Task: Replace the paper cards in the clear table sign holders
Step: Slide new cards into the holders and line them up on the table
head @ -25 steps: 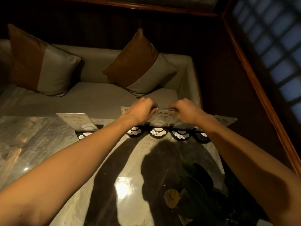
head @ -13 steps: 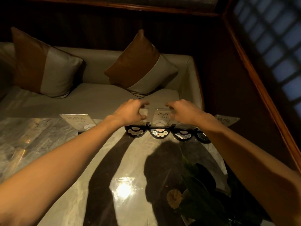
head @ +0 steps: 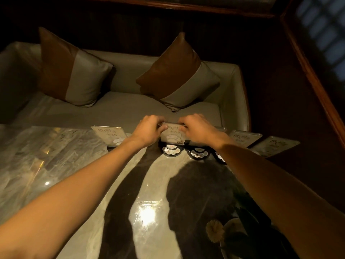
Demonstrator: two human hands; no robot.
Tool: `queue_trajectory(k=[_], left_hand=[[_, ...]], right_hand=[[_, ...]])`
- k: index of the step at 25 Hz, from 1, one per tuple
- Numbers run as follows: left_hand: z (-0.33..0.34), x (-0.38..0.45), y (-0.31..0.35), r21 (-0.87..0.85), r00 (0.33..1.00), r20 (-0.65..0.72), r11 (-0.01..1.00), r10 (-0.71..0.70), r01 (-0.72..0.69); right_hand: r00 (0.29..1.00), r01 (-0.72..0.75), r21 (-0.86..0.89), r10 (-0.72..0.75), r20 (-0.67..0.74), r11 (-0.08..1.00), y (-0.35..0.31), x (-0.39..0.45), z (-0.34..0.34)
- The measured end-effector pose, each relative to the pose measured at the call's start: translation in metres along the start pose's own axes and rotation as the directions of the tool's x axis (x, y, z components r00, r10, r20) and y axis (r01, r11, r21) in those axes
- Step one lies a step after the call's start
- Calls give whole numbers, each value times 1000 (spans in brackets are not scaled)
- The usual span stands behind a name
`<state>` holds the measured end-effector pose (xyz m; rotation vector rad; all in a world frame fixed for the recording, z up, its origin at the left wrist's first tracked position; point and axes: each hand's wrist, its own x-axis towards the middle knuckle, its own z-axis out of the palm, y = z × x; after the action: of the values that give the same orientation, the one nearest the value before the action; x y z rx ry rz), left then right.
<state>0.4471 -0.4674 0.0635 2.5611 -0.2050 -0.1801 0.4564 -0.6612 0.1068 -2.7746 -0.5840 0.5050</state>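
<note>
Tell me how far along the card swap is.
Nothing shows as finished: I can't tell new cards from old. In hand: both hands, left and right, pinch the top of the middle holder. Left, by the look of it: the holder at the left and two at the right.

The near table [head: 78, 165] is left open for passage. The far edge is crowded by a row of sign holders [head: 109, 134] on black bases [head: 197, 153] (closely spaced). The near right corner is blocked by a plant [head: 240, 232].
</note>
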Motion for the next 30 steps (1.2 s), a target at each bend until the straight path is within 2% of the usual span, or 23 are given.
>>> queue_trajectory(k=[6, 10, 14, 17, 20, 24, 30], left_hand=[[-13, -8, -1, 24, 993, 115, 1000, 14, -17], [-59, -23, -15, 66, 994, 76, 995, 76, -81], [-110, -42, -61, 130, 993, 96, 990, -62, 49], [-117, -59, -103, 201, 972, 142, 967, -189, 159], [-111, -76, -123, 140, 973, 78, 968, -219, 207], [-104, -81, -136, 46, 982, -61, 983, -177, 180], [-100, -61, -123, -21, 996, -55, 997, -76, 75]], right_hand=[[997, -35, 109, 27, 74, 993, -1, 1, -5], [995, -55, 20, 54, 81, 998, -13, 11, -6], [998, 30, 40, -28, -53, 999, -48, 20, -2], [989, 150, 50, -149, -19, 987, -89, 35, 12], [982, 179, 78, -183, 42, 981, -126, 49, 26], [987, 162, 134, -163, -8, 978, -144, 58, 37], [989, 131, 57, -127, -76, 990, -121, 61, 19]])
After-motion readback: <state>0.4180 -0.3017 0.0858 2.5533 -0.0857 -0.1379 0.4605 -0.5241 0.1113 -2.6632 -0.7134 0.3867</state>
